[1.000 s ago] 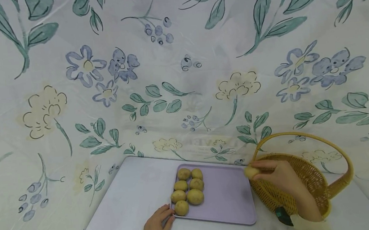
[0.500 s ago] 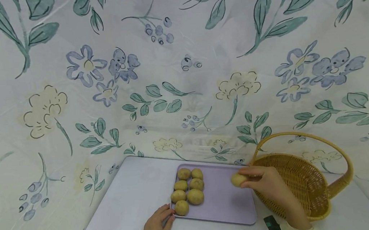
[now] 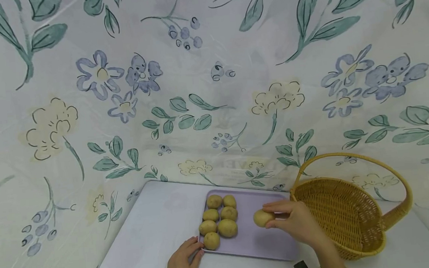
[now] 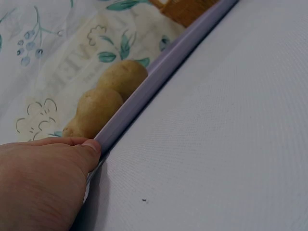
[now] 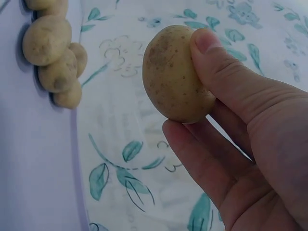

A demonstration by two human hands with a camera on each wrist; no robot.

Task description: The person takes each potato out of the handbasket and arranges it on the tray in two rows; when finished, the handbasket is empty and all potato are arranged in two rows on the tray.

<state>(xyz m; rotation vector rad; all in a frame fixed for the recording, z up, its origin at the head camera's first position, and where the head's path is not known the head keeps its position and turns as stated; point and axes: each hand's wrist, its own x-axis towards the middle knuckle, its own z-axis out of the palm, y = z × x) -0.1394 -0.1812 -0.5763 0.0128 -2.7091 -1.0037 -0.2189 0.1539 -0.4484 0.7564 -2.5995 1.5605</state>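
Note:
My right hand (image 3: 297, 220) pinches a potato (image 3: 263, 218) between thumb and fingertips, above the right half of a lilac tray (image 3: 253, 248). The right wrist view shows this potato (image 5: 175, 74) close up, its yellow skin speckled with brown. At the tray's front left corner my left hand (image 3: 183, 262) grips the rim, the thumb at the front edge and the fingers at the left side. The left wrist view has that hand (image 4: 45, 178) at the lilac rim (image 4: 159, 72). Several potatoes (image 3: 227, 228) lie in two columns on the tray's left half.
A wicker basket (image 3: 341, 208) with a tall arched handle (image 3: 356, 155) stands right of the tray, with no potatoes visible in it. Both rest on a white table (image 3: 142, 224). Behind the table hangs a flower-patterned cloth (image 3: 195, 76).
My right hand has carried the potato left, from the basket's rim to over the tray, and slightly nearer. The left hand has stayed at the tray's corner.

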